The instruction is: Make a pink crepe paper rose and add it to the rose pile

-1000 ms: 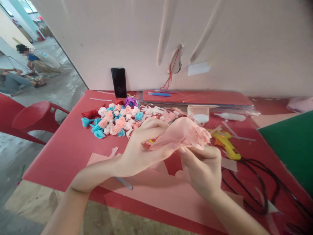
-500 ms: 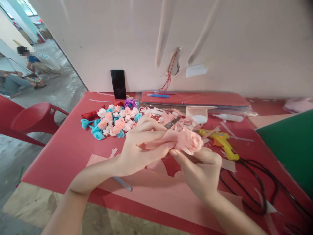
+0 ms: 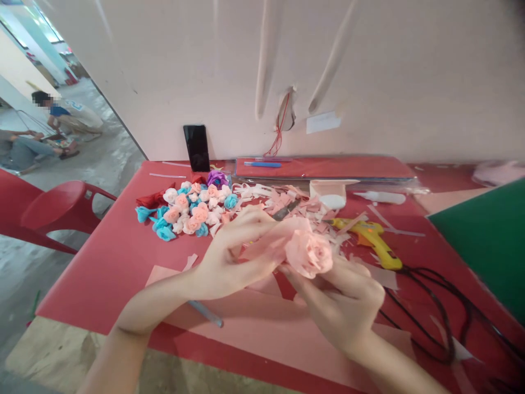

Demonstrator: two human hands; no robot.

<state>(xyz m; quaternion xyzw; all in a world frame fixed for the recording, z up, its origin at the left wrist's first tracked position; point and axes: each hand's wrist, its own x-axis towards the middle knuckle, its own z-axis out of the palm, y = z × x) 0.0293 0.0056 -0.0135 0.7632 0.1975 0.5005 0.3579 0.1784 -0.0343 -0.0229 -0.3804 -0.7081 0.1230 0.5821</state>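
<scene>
A pink crepe paper rose (image 3: 310,253) is held up over the table, its layered petals facing me. My left hand (image 3: 235,254) is closed on the loose strip of pink paper (image 3: 266,243) that runs into the flower from the left. Underneath the bloom, my right hand (image 3: 342,298) pinches the rose's base, which its fingers hide. Flat pink paper sheets (image 3: 262,320) lie below both hands. Beyond the left hand is a pile of small paper flowers (image 3: 192,210) in pink, white and blue.
A yellow glue gun (image 3: 379,246) with a black cord (image 3: 455,306) lies at right, near pink paper scraps (image 3: 287,202). A phone (image 3: 197,148) leans on the back wall. A grey pen-like tube (image 3: 207,314) rests in front. Two people (image 3: 65,117) sit on the floor far left.
The rose has turned to face me more and come slightly left and lower. My right hand has shifted a little down and right; the left hand still grips the strip.
</scene>
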